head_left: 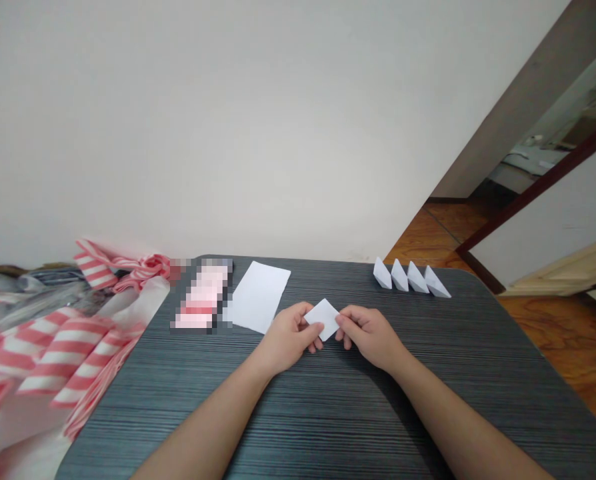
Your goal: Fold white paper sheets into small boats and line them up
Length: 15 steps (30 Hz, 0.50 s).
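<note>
A small white folded paper, diamond-shaped from here, is held up above the dark table between both hands. My left hand pinches its left corner, thumb on the near face and fingers curled behind. At the right corner my right hand grips the same paper between thumb and fingers. Beyond my left hand lies a flat stack of white paper. Several folded paper boats stand in a row on the far right part of the table.
The dark wood-grain table reaches to a pale wall. A blurred-out pink and white object lies at its far left. Red-striped cloth is heaped to the left, and wooden floor shows at right.
</note>
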Each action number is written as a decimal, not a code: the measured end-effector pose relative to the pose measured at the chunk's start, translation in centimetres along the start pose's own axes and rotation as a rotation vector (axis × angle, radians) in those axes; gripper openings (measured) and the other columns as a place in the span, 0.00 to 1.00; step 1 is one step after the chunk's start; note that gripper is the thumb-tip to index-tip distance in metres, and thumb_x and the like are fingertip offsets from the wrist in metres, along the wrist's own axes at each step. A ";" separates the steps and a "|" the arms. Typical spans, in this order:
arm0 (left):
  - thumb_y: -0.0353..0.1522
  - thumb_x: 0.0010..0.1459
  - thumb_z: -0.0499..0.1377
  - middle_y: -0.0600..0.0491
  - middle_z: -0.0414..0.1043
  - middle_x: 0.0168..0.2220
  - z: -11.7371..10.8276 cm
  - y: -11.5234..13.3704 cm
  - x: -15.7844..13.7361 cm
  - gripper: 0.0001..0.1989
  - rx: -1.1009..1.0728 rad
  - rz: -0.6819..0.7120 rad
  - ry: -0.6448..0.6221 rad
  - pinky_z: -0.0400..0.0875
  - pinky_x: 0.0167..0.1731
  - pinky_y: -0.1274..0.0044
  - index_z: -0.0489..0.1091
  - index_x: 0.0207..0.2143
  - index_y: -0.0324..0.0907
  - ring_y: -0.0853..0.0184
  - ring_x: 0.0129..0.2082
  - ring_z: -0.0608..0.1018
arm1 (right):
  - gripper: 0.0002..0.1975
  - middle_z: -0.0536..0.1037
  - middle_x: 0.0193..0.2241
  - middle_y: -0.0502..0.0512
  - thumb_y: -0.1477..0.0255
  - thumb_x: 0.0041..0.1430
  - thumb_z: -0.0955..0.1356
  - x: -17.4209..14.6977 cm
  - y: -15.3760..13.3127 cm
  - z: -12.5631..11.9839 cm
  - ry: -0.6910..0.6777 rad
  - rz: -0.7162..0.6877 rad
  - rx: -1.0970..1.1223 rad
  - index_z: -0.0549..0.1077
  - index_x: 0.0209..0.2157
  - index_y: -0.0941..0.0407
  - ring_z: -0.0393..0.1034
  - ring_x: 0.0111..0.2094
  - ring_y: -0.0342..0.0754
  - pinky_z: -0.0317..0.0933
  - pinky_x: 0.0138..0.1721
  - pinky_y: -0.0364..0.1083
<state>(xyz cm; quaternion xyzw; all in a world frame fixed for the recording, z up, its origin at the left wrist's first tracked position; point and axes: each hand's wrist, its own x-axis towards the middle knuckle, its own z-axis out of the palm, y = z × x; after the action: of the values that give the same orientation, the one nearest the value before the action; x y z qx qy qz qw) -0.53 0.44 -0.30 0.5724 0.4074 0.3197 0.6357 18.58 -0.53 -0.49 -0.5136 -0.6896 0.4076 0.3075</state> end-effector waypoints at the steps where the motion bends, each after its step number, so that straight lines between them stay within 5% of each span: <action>1: 0.33 0.56 0.55 0.54 0.70 0.21 0.0 0.0 0.0 0.08 0.002 0.002 0.009 0.65 0.21 0.81 0.63 0.36 0.38 0.73 0.19 0.71 | 0.15 0.73 0.17 0.49 0.66 0.61 0.61 0.0 -0.1 -0.1 0.001 0.003 -0.008 0.70 0.24 0.57 0.66 0.17 0.41 0.60 0.24 0.41; 15: 0.33 0.55 0.56 0.56 0.69 0.20 0.1 0.0 0.0 0.08 -0.012 0.001 0.045 0.65 0.20 0.82 0.63 0.35 0.38 0.74 0.18 0.70 | 0.15 0.69 0.15 0.47 0.69 0.61 0.60 0.0 -0.8 -0.3 -0.036 0.004 -0.031 0.64 0.21 0.56 0.65 0.17 0.40 0.58 0.23 0.39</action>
<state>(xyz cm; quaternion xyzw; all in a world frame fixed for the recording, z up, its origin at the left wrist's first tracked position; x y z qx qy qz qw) -0.46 0.43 -0.33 0.5615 0.4190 0.3353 0.6298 18.49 -0.53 0.37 -0.5121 -0.7003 0.4066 0.2863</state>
